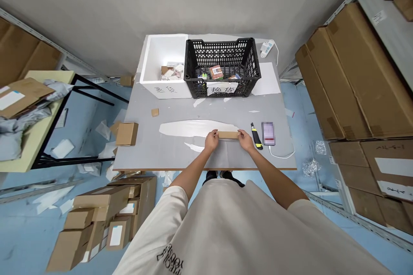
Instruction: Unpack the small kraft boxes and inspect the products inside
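A small, narrow cardboard box (228,135) is held level between both hands, low over the front part of the grey table. My left hand (211,140) grips its left end, fingers closed on it. At the opposite end, my right hand (245,140) pinches the box the same way. Just right of that hand lies a black and yellow utility knife (257,136). Beside the knife is a phone (268,133) with a lit screen and a white cable attached.
On the table (145,154) stand a white foam bin (174,90) and a black plastic crate (250,88), both holding small packages. A cardboard box (127,134) sits at the left edge. A power strip (266,48) lies at the back right. Stacked cartons (342,73) line the right shelf.
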`<move>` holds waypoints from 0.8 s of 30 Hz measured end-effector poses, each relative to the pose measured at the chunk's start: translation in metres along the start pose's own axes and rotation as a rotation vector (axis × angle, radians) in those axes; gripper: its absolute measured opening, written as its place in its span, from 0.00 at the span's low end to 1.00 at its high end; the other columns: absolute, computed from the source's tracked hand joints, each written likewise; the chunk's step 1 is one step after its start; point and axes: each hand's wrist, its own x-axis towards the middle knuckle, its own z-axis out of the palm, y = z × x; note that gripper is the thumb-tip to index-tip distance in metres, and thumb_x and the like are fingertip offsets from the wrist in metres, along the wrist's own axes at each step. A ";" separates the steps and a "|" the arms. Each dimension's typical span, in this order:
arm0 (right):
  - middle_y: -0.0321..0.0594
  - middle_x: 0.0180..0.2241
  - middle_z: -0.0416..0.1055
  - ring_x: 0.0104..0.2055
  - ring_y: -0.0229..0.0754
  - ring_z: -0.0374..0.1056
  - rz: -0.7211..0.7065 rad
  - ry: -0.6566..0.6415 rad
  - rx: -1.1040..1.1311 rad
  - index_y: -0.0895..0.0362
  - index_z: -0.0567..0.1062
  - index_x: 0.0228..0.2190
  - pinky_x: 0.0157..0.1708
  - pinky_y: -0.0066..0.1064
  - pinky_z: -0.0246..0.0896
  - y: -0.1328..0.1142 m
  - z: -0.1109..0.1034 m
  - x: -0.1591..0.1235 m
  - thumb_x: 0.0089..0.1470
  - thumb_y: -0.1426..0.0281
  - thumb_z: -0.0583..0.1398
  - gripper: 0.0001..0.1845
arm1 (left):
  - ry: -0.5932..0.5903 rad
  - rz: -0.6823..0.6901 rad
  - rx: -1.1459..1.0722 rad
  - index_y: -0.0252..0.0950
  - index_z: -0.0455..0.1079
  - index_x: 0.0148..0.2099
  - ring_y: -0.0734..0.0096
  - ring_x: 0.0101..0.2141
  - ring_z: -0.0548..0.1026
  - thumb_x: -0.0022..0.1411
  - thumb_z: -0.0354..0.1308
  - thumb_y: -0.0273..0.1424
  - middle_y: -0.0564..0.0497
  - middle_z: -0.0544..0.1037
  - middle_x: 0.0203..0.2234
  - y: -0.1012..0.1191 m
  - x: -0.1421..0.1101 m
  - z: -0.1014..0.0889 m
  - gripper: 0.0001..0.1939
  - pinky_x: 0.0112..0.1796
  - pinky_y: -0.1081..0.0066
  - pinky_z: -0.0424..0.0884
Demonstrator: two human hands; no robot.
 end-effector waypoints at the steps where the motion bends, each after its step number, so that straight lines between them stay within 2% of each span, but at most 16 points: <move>1: 0.41 0.43 0.78 0.45 0.47 0.73 0.002 0.003 0.005 0.50 0.76 0.47 0.53 0.43 0.66 0.000 0.000 -0.001 0.57 0.60 0.55 0.19 | 0.015 0.014 -0.014 0.37 0.71 0.56 0.61 0.45 0.76 0.69 0.49 0.34 0.42 0.77 0.47 0.004 -0.001 0.001 0.17 0.50 0.60 0.71; 5: 0.40 0.46 0.77 0.49 0.47 0.73 0.019 0.051 0.041 0.51 0.77 0.45 0.55 0.42 0.65 0.004 0.001 -0.004 0.57 0.57 0.56 0.19 | 0.062 0.081 -0.035 0.37 0.73 0.47 0.62 0.46 0.75 0.68 0.51 0.35 0.43 0.77 0.45 0.013 -0.004 0.004 0.12 0.51 0.62 0.70; 8: 0.43 0.49 0.76 0.50 0.47 0.73 0.056 0.041 0.035 0.53 0.77 0.45 0.56 0.42 0.64 0.012 0.006 -0.008 0.56 0.59 0.56 0.19 | 0.016 0.022 -0.039 0.37 0.72 0.43 0.62 0.47 0.75 0.65 0.53 0.33 0.44 0.78 0.43 0.007 -0.008 0.008 0.09 0.51 0.62 0.70; 11: 0.43 0.52 0.75 0.50 0.47 0.73 0.104 -0.006 0.008 0.53 0.76 0.47 0.57 0.42 0.64 0.021 0.009 -0.013 0.54 0.63 0.57 0.19 | -0.055 -0.080 -0.054 0.38 0.70 0.46 0.63 0.46 0.76 0.63 0.54 0.30 0.46 0.78 0.45 -0.009 -0.013 0.013 0.09 0.49 0.63 0.70; 15: 0.41 0.54 0.73 0.51 0.47 0.73 0.083 -0.033 0.009 0.52 0.76 0.48 0.58 0.43 0.63 0.028 0.008 -0.016 0.53 0.65 0.58 0.20 | -0.071 -0.099 -0.081 0.39 0.67 0.51 0.64 0.46 0.77 0.62 0.55 0.28 0.47 0.77 0.48 -0.023 -0.017 0.017 0.15 0.49 0.63 0.70; 20: 0.41 0.52 0.74 0.50 0.47 0.72 0.071 -0.033 0.006 0.52 0.78 0.45 0.58 0.44 0.63 0.025 0.004 -0.012 0.51 0.67 0.59 0.18 | -0.079 -0.111 -0.069 0.37 0.67 0.52 0.60 0.49 0.75 0.58 0.56 0.27 0.43 0.76 0.50 -0.018 -0.008 0.017 0.18 0.51 0.60 0.70; 22: 0.41 0.50 0.75 0.50 0.47 0.72 0.080 -0.028 0.019 0.53 0.78 0.41 0.58 0.44 0.62 0.021 0.005 -0.009 0.50 0.67 0.59 0.16 | -0.078 -0.115 -0.098 0.36 0.65 0.56 0.59 0.52 0.74 0.57 0.56 0.26 0.41 0.74 0.54 -0.014 -0.002 0.017 0.23 0.52 0.59 0.69; 24: 0.41 0.48 0.76 0.50 0.46 0.72 0.125 -0.028 0.086 0.53 0.76 0.43 0.57 0.45 0.63 0.016 0.006 -0.005 0.49 0.66 0.59 0.17 | -0.110 -0.131 -0.179 0.36 0.60 0.62 0.59 0.53 0.73 0.56 0.55 0.24 0.40 0.71 0.57 -0.011 0.003 0.018 0.30 0.53 0.59 0.69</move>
